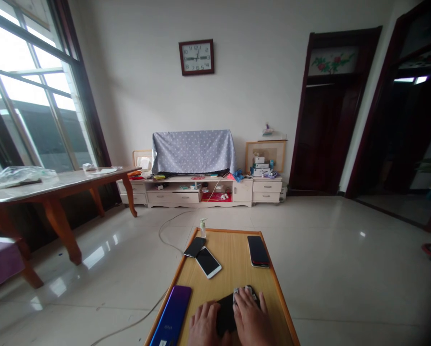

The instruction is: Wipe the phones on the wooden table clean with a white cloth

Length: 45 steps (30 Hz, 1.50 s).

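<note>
A black phone [225, 315] lies on the near part of a small wooden table [233, 242]. My left hand [203, 324] grips its left side with curled fingers. My right hand [252, 319] rests over its right and far part, the fingertips pressing a small whitish wipe [236, 292] against it. The fingers cover much of the phone and the wipe. To the left lies a blue-purple phone [174, 312]. Farther off, a white phone [208, 262] touches a dark phone [194, 247]. At the far right, a black phone [257, 250] lies on a lighter one.
A pump bottle [203, 228] stands at the table's far left corner. A cable [161, 235] runs across the tiled floor. A long table [64, 185] stands on the left. Against the wall is a low cabinet [174, 197] with a cloth-covered object [194, 151] on top.
</note>
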{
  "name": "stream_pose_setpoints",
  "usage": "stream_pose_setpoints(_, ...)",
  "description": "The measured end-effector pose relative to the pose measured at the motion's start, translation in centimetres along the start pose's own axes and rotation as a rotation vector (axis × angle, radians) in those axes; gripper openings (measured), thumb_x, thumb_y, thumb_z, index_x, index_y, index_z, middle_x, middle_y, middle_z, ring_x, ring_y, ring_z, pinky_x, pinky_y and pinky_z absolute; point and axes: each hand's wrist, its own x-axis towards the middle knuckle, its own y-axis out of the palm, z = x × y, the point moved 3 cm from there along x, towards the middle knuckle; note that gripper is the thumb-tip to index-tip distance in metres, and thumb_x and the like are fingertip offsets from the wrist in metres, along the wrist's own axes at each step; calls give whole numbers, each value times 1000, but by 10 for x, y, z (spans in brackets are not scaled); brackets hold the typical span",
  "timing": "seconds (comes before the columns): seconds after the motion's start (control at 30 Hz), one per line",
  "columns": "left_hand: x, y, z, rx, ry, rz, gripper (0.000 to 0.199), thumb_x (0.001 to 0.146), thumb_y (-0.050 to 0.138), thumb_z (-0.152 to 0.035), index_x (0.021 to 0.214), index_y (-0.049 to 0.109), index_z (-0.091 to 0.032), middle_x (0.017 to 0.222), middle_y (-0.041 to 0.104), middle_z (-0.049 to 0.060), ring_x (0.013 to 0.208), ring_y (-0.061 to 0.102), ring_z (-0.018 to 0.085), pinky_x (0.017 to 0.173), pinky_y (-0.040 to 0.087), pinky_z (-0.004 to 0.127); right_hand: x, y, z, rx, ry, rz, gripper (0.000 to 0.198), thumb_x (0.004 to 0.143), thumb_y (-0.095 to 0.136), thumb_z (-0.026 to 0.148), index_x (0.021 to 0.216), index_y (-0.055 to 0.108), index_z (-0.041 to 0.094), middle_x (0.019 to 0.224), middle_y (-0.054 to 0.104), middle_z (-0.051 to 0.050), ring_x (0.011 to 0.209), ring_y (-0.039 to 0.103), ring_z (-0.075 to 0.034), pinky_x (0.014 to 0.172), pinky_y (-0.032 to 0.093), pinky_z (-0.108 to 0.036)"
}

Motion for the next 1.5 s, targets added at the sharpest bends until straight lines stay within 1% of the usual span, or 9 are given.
stream_pose_setpoints(0.1,-5,2,5,-38,25,-61,60,70,56,-39,129,59,-28,145,54,4,132,44,26,108,31,35,-9,5,5,-30,9,31,51,101,30,43,144,53,29,152,45,-6,144,35,-30,121,14,-61)
stream_pose_setpoints(0.23,-13,2,9,-81,57,-115,55,72,57,-45,124,61,-28,141,56,4,130,46,26,106,32,35,-19,16,4,-44,-4,36,51,101,31,47,145,51,33,153,42,-5,144,35,-31,120,18,-63)
stream_pose_setpoints(0.4,-25,-3,10,-101,62,-176,50,78,52,-51,120,62,-28,133,60,5,125,48,27,103,33,36,-36,27,12,-81,-10,20,51,101,30,54,142,54,37,151,45,-3,143,36,-33,119,17,-66)
stream_pose_setpoints(0.57,-35,-9,13,-109,67,-148,63,78,52,-54,134,56,-26,138,57,7,127,45,29,106,30,38,-57,26,32,-99,-28,49,54,102,24,57,143,52,37,151,45,-2,143,35,-32,118,17,-66)
stream_pose_setpoints(0.67,-40,-13,14,-99,83,-124,62,80,48,-53,137,54,-28,141,55,6,129,43,30,106,30,40,-61,22,44,-125,-6,59,54,103,20,53,143,52,37,152,44,-1,144,35,-30,119,16,-64)
stream_pose_setpoints(0.9,-52,-21,17,-126,89,-114,55,84,43,-49,133,57,-29,137,57,6,126,45,29,105,31,42,-43,18,70,-157,-30,105,54,104,18,39,149,45,30,155,42,-3,147,30,-24,121,8,-58)
stream_pose_setpoints(1.07,-58,-27,19,-142,106,-109,55,82,49,-50,134,56,-33,137,57,4,127,45,28,107,31,40,-43,17,84,-168,-28,109,54,103,18,33,149,44,30,155,42,-4,147,30,-24,120,10,-59)
stream_pose_setpoints(1.33,-63,-29,22,-121,101,-68,59,78,51,-37,136,53,-27,142,53,8,130,42,30,107,30,43,-79,20,86,-147,35,126,54,104,16,40,146,48,33,154,45,-2,147,32,-25,120,12,-60)
stream_pose_setpoints(1.5,-65,-31,22,-120,111,-63,51,84,48,-41,132,56,-27,140,53,8,129,42,30,106,30,44,-75,18,82,-128,63,129,56,104,13,40,144,51,32,154,45,-2,146,33,-23,121,5,-57)
